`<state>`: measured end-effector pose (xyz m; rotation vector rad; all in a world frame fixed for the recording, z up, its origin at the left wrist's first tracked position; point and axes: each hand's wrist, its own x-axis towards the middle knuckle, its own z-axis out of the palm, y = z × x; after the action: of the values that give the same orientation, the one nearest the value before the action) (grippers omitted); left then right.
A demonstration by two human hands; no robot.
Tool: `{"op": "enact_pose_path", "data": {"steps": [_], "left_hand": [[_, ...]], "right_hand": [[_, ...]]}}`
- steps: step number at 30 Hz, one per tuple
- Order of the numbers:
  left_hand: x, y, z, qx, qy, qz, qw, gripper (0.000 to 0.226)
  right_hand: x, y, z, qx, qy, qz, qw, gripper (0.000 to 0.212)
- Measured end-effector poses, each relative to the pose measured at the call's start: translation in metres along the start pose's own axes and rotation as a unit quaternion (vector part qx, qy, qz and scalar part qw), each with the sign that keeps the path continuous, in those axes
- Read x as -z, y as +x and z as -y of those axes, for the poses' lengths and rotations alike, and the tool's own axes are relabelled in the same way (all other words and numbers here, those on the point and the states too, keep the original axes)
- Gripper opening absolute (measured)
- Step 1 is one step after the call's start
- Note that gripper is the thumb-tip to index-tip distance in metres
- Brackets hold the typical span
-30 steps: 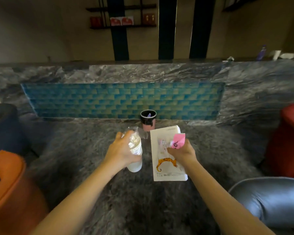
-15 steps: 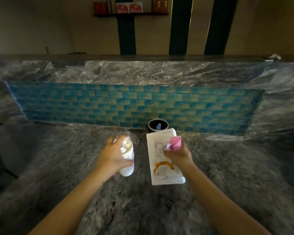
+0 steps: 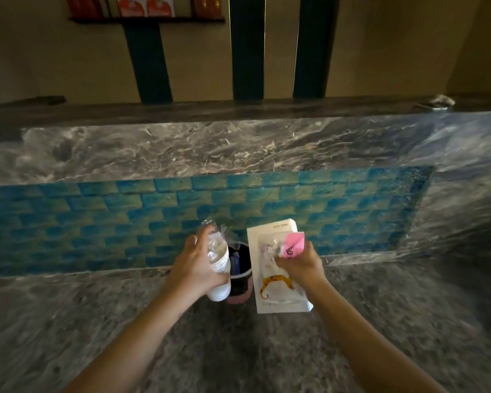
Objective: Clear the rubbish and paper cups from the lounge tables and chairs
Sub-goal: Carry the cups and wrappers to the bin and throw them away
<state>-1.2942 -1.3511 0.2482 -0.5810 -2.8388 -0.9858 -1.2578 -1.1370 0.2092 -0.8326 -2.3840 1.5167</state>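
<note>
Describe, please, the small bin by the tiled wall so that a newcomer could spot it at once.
Find the band of blue tiles set in the grey marble wall. At its foot, on the floor, stands the small bin, seen between the left hand and the right hand. It alone is dark and round, with a pink base; the cup and box beside it are white.

Left hand [image 3: 194, 265] holds a cup [image 3: 220, 290]; right hand [image 3: 302, 263] holds a box [image 3: 278, 290] just right of it. A wrapper [image 3: 294, 245] is pinched on the box's upper face. Between cup and box, behind both, a bin [image 3: 240, 282] stands on the floor [image 3: 238, 350] at the foot of the counter front [image 3: 210, 148]. A tiled band [image 3: 125, 217] runs behind the bin. A shelf [image 3: 148, 19] sits on the wall beyond, upper left.
</note>
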Motion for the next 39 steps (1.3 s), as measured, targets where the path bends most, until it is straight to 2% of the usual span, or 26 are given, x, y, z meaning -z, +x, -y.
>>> {"op": "enact_pose_path", "data": {"steps": [8,13,17,20,26,34,39], "left_hand": [[-0.053,0.229,0.056,0.051,0.000,0.029,0.998,0.089],[-0.071,0.338,0.114,0.087,-0.015,0.030,0.996,0.088],[-0.106,0.421,0.173,0.099,-0.028,0.058,0.993,0.094],[-0.146,0.472,0.210,0.101,-0.007,0.117,0.988,0.096],[-0.229,0.529,0.271,0.137,-0.031,0.147,0.979,0.083],[-0.368,0.538,0.356,0.209,-0.057,0.161,0.963,0.081],[-0.429,0.519,0.390,0.247,-0.048,0.176,0.952,0.078]], "right_hand": [[-0.076,0.245,0.042,-0.028,-0.004,0.051,0.998,0.056],[-0.137,0.366,0.069,-0.031,-0.010,0.074,0.997,0.053],[-0.188,0.446,0.050,-0.066,-0.028,0.055,0.996,0.057],[-0.222,0.498,0.024,-0.111,-0.046,0.028,0.992,0.057],[-0.285,0.573,-0.036,-0.163,-0.058,0.009,0.985,0.054],[-0.382,0.632,-0.170,-0.269,-0.063,0.055,0.960,0.072],[-0.424,0.644,-0.231,-0.312,-0.069,0.064,0.946,0.060]]}}
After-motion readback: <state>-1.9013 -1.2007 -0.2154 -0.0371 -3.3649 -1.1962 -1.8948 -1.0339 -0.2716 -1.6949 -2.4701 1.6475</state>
